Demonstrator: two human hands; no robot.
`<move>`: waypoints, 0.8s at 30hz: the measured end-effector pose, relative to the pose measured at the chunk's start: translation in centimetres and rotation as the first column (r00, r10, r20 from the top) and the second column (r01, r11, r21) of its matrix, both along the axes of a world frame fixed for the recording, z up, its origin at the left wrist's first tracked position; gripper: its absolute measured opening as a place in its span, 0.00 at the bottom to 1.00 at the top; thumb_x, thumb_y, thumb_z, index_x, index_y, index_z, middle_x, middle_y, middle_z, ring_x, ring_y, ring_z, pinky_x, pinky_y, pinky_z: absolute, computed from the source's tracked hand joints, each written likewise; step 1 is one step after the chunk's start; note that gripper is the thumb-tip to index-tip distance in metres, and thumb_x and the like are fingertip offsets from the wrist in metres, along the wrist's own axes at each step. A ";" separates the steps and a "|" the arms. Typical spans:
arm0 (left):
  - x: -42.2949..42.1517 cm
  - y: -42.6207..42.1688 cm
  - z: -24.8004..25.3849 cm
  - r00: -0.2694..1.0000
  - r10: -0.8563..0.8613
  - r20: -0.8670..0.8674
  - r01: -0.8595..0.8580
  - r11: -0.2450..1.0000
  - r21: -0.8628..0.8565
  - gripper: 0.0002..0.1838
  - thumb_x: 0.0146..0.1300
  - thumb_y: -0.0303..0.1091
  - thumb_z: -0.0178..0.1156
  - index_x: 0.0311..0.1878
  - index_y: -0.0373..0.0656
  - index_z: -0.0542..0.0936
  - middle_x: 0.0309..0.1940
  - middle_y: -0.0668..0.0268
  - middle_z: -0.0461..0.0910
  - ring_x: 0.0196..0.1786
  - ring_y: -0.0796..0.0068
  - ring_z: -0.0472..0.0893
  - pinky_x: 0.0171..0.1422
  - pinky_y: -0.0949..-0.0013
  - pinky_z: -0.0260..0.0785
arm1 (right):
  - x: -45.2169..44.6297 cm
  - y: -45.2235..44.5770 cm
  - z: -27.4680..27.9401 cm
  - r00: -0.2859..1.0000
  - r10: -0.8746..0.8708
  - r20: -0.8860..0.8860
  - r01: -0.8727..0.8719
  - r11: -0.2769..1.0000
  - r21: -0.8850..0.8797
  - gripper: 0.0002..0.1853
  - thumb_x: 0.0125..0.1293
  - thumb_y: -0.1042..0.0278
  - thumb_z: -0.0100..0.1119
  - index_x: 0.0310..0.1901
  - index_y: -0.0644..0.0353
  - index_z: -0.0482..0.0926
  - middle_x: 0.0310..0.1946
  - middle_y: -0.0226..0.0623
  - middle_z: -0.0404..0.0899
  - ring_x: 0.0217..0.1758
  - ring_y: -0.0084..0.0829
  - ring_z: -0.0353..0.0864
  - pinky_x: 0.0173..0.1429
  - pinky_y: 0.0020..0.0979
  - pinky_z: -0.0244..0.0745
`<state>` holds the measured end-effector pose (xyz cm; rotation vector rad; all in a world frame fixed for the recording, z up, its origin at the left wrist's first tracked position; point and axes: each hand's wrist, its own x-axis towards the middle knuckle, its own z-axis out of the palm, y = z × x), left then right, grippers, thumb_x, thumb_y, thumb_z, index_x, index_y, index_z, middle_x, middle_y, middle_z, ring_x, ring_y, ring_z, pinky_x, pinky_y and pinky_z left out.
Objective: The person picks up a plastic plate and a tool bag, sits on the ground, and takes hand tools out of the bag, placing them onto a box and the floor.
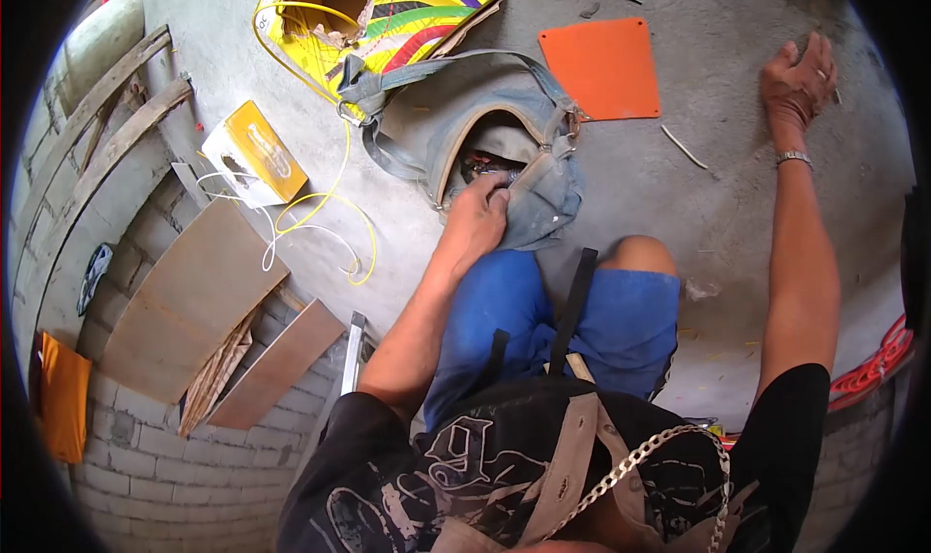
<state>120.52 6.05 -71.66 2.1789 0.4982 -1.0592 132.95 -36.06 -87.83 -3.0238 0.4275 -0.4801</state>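
Note:
A worn grey-blue denim bag (543, 194) lies unzipped on the concrete floor in front of my knees. My left hand (479, 213) is at its mouth, fingers curled over the near edge of the opening and the fingertips partly hidden. Small dark and reddish items, too unclear to name, show inside the bag. Off to the far right, my right hand (800, 80) rests on the floor with its fingers stretched out, holding nothing. A bracelet (793, 156) circles that wrist.
Beyond the bag lies a torn yellow box (412, 15) with yellow wire. An orange square sheet (603, 70) is right of it. A smaller yellow-white box (260, 155) with loose wires sits left. Boards (194, 296) lean on the block wall. Red hose (878, 364) lies far right.

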 end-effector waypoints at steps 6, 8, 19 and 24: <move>-0.9 -0.5 1.3 0.946 -0.173 0.274 0.159 0.985 0.073 0.14 0.56 0.20 0.51 0.46 0.28 0.76 0.42 0.45 0.77 0.49 0.45 0.76 0.56 0.59 0.68 | 0.0 -0.5 -0.4 1.000 0.004 -0.022 -0.004 1.000 -0.010 0.25 0.62 0.56 0.50 0.59 0.58 0.69 0.63 0.43 0.66 0.68 0.46 0.60 0.71 0.44 0.53; -0.8 -0.3 1.2 0.917 -0.197 0.347 0.155 0.977 0.146 0.13 0.55 0.21 0.54 0.44 0.29 0.76 0.41 0.45 0.77 0.47 0.43 0.75 0.55 0.57 0.68 | 0.2 -0.6 -0.3 0.998 0.050 0.022 -0.051 0.999 0.012 0.25 0.62 0.56 0.49 0.59 0.59 0.69 0.63 0.44 0.66 0.68 0.44 0.61 0.71 0.44 0.52; -1.7 1.1 -2.6 0.846 -0.485 0.220 0.396 0.849 0.348 0.09 0.48 0.27 0.63 0.34 0.39 0.75 0.33 0.53 0.75 0.39 0.51 0.75 0.43 0.54 0.67 | 0.1 -0.6 -0.5 0.999 0.043 0.021 -0.043 0.999 0.017 0.26 0.64 0.55 0.47 0.60 0.60 0.68 0.63 0.46 0.65 0.69 0.45 0.59 0.72 0.44 0.50; -1.6 1.6 -0.1 0.940 -0.275 0.202 0.242 0.955 0.174 0.11 0.53 0.31 0.62 0.35 0.39 0.71 0.28 0.54 0.76 0.34 0.48 0.76 0.39 0.51 0.68 | -0.2 -0.8 -0.6 0.999 0.041 0.012 -0.042 0.998 0.037 0.26 0.64 0.55 0.47 0.61 0.60 0.68 0.65 0.46 0.64 0.70 0.45 0.58 0.73 0.44 0.50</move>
